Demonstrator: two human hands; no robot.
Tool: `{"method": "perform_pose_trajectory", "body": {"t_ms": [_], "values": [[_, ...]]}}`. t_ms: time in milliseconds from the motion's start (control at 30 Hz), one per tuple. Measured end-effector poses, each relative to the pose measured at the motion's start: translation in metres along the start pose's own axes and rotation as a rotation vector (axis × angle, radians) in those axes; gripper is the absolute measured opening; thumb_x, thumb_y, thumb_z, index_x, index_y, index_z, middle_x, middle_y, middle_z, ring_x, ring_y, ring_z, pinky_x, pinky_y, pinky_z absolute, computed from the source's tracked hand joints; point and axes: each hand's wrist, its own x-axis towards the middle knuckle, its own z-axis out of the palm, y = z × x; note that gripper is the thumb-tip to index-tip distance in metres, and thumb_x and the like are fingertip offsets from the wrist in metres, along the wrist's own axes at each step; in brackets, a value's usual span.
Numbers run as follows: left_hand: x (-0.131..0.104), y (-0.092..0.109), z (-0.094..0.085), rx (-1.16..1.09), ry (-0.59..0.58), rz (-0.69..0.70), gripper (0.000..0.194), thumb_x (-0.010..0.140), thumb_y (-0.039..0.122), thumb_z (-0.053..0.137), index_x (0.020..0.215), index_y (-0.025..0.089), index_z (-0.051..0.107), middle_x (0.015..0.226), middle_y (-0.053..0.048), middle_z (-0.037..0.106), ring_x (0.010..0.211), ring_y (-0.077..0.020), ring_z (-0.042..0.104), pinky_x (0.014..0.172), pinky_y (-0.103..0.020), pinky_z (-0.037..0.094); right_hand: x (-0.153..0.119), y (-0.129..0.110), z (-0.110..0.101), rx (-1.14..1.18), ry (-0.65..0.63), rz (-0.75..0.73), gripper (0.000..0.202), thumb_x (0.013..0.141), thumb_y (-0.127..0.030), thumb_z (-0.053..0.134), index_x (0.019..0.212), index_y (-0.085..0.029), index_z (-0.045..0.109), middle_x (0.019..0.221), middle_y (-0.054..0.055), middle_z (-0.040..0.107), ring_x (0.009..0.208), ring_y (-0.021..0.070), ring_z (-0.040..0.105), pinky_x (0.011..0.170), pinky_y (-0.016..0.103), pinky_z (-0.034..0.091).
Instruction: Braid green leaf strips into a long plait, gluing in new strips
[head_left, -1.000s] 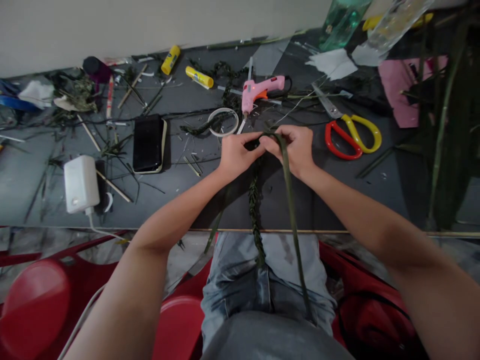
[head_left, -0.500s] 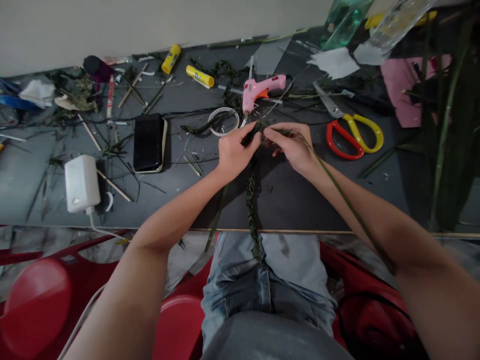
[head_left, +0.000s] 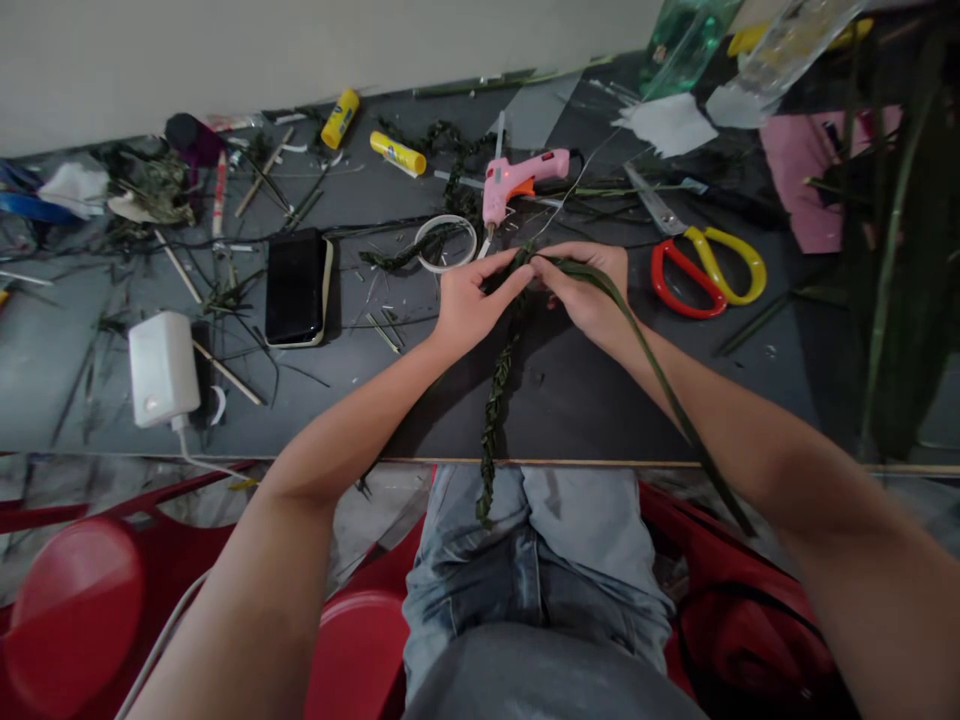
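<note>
A dark green braided leaf strand (head_left: 493,410) hangs from between my hands over the table edge, its lower end in front of my jeans. My left hand (head_left: 476,298) pinches the braid's upper end between thumb and fingers. Close beside it, my right hand (head_left: 589,285) is closed on long green leaf strips (head_left: 660,375), which drape over my right forearm. The thumbs nearly meet at the top of the braid. Just beyond the hands lies a pink glue gun (head_left: 510,182) with a small red light, its nozzle toward me, beside a white tape ring (head_left: 472,240).
Scissors (head_left: 694,275) with red and yellow handles lie to the right. A black phone (head_left: 295,288), a white adapter (head_left: 163,368) and sticks are at left. Yellow glue sticks (head_left: 397,153), leaf scraps and a green bottle (head_left: 686,45) stand or lie farther back.
The braid's lower end has swung left. My left thumb has come nearer my right thumb, and the leaf strips now lie together over my right forearm; the strip below my left hand is gone from there.
</note>
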Motion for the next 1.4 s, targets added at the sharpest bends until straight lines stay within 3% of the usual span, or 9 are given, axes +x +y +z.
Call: {"method": "perform_pose_trajectory", "body": {"t_ms": [467, 667, 800, 900, 1000, 1100, 1167, 1267, 1400], "values": [[0.0, -0.003, 0.007, -0.245, 0.08, -0.213, 0.022, 0.08, 0.037, 0.081, 0.093, 0.019, 0.082, 0.096, -0.004, 0.082, 0.088, -0.0158, 0.076, 0.084, -0.029, 0.062, 0.006, 0.0, -0.004, 0.08, -0.107, 0.107, 0.046, 0.071, -0.068, 0.081, 0.075, -0.023, 0.073, 0.073, 0.0, 0.071, 0.062, 0.0155, 0.066, 0.043, 0.024, 0.048], [0.003, -0.001, 0.006, -0.379, 0.138, -0.329, 0.01, 0.079, 0.03, 0.081, 0.084, 0.021, 0.082, 0.084, -0.001, 0.081, 0.075, -0.0108, 0.072, 0.074, -0.025, 0.057, 0.018, -0.006, -0.013, 0.193, -0.164, 0.412, 0.053, 0.081, -0.071, 0.069, 0.065, -0.021, 0.064, 0.06, 0.001, 0.062, 0.051, 0.013, 0.058, 0.041, 0.024, 0.042], [0.006, -0.001, 0.004, -0.426, 0.172, -0.446, 0.011, 0.08, 0.032, 0.08, 0.08, 0.02, 0.081, 0.079, -0.002, 0.08, 0.07, -0.0096, 0.068, 0.068, -0.023, 0.054, 0.031, -0.023, -0.026, 0.442, 0.066, 0.569, 0.059, 0.096, -0.07, 0.045, 0.063, -0.022, 0.053, 0.053, -0.001, 0.049, 0.044, 0.0102, 0.044, 0.04, 0.025, 0.034], [0.007, -0.002, 0.003, -0.408, 0.211, -0.496, 0.017, 0.079, 0.037, 0.082, 0.081, 0.021, 0.08, 0.081, -0.002, 0.079, 0.075, -0.0123, 0.07, 0.067, -0.024, 0.055, 0.036, -0.033, -0.037, 0.545, 0.342, 0.426, 0.051, 0.101, -0.06, 0.031, 0.077, -0.023, 0.056, 0.067, 0.001, 0.056, 0.055, 0.0116, 0.049, 0.047, 0.026, 0.04], [0.009, -0.003, 0.001, -0.409, 0.246, -0.507, 0.021, 0.077, 0.04, 0.084, 0.083, 0.021, 0.079, 0.082, -0.003, 0.079, 0.08, -0.0146, 0.072, 0.071, -0.027, 0.057, 0.035, -0.039, -0.052, 0.004, 0.329, 0.006, 0.036, 0.094, -0.061, 0.049, 0.101, -0.028, 0.061, 0.102, 0.008, 0.069, 0.099, 0.0219, 0.063, 0.076, 0.034, 0.053], [0.01, -0.001, -0.001, -0.457, 0.257, -0.48, 0.027, 0.075, 0.044, 0.086, 0.084, 0.02, 0.078, 0.084, -0.005, 0.078, 0.082, -0.0165, 0.072, 0.072, -0.029, 0.059, 0.033, -0.039, -0.067, -0.762, -0.032, -0.352, 0.062, 0.081, -0.057, 0.073, 0.136, -0.036, 0.054, 0.141, 0.009, 0.061, 0.143, 0.0326, 0.042, 0.112, 0.048, 0.04], [0.011, 0.002, -0.003, -0.507, 0.246, -0.474, 0.028, 0.075, 0.045, 0.085, 0.082, 0.019, 0.077, 0.084, -0.005, 0.077, 0.078, -0.016, 0.072, 0.065, -0.026, 0.059, 0.034, -0.034, -0.074, -1.049, -0.168, -0.391, 0.063, 0.086, -0.049, 0.069, 0.145, -0.034, 0.052, 0.147, 0.008, 0.058, 0.146, 0.0326, 0.04, 0.121, 0.049, 0.029], [0.014, 0.005, -0.007, -0.573, 0.221, -0.503, 0.025, 0.079, 0.042, 0.08, 0.081, 0.017, 0.076, 0.083, -0.004, 0.076, 0.073, -0.0138, 0.072, 0.056, -0.021, 0.055, 0.04, -0.023, -0.078, -1.245, -0.132, -0.286, 0.043, 0.099, -0.029, 0.045, 0.137, -0.021, 0.063, 0.131, 0.012, 0.068, 0.129, 0.0298, 0.056, 0.12, 0.046, 0.03], [0.015, -0.002, -0.01, -0.539, 0.181, -0.522, 0.031, 0.086, 0.048, 0.074, 0.089, 0.017, 0.074, 0.09, -0.005, 0.075, 0.083, -0.0181, 0.075, 0.062, -0.024, 0.06, 0.045, -0.023, -0.082, -0.967, 0.035, -0.176, 0.035, 0.105, -0.04, 0.038, 0.127, -0.032, 0.064, 0.121, 0.008, 0.072, 0.128, 0.028, 0.053, 0.115, 0.047, 0.035]]}}
